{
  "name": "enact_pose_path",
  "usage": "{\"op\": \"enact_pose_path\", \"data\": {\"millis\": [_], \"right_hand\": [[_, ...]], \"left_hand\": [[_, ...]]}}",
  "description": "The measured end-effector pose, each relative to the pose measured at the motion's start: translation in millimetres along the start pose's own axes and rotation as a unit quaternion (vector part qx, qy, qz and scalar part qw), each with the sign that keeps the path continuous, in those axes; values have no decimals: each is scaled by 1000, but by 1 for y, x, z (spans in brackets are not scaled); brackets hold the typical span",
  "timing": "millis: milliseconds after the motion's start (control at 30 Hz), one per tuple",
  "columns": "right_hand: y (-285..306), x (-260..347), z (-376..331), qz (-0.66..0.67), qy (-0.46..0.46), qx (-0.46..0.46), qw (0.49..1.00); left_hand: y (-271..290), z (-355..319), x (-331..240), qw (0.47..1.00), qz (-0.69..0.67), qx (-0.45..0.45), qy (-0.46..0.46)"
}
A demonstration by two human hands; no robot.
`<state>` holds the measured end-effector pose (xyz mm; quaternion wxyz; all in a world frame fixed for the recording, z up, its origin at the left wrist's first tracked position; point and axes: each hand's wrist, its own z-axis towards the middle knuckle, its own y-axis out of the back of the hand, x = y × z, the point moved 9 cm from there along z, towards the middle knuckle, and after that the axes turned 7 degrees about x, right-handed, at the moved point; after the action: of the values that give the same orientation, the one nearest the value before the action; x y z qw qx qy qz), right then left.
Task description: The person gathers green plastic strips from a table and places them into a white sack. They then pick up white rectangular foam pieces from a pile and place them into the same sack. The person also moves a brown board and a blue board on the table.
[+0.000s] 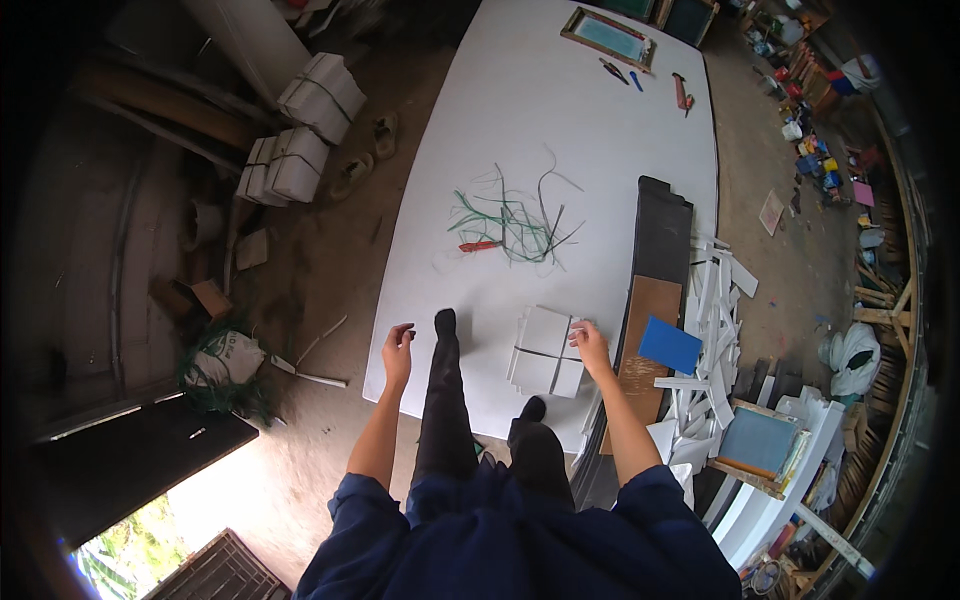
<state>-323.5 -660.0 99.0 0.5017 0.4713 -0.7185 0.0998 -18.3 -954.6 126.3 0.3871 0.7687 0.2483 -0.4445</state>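
Observation:
A stack of white sheets (538, 340), bound crosswise with dark straps, lies on the white tabletop near me. My right hand (590, 345) is at its right edge, fingers stretched toward the strap; whether they touch it I cannot tell. To the left, my left hand (397, 345) hovers over the table's left edge, fingers loosely bent and apart; a dark spot at its fingertips is too small to make out. Beyond the stack is a loose tangle of green and dark strapping (520, 225), with a red-handled tool (480, 246) at its near left side.
A framed screen (608, 40) and small tools, one a red-handled one (682, 93), lie at the far end. Along the right are a dark board (660, 230), a brown board (648, 330), a blue block (670, 344) and white offcuts (712, 330). Tied white bundles (298, 165) stand at left.

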Motion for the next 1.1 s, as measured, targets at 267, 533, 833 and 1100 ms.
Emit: {"op": "enact_pose_path", "data": {"millis": [267,533,833,1100], "right_hand": [[-80,-54,107,110,-126,-22,986],[-185,-52,262,-59,-33,18,998],[-295,-110,422,-392,231,34,890],[-322,-145,448,-514,269,62,812]], "left_hand": [[-62,158,62,968,177,174,-24],[-140,278,130,954,205,210,-56],[-271,370,217,886,320,273,-194],[-304,396,278,810,469,273,-220]]}}
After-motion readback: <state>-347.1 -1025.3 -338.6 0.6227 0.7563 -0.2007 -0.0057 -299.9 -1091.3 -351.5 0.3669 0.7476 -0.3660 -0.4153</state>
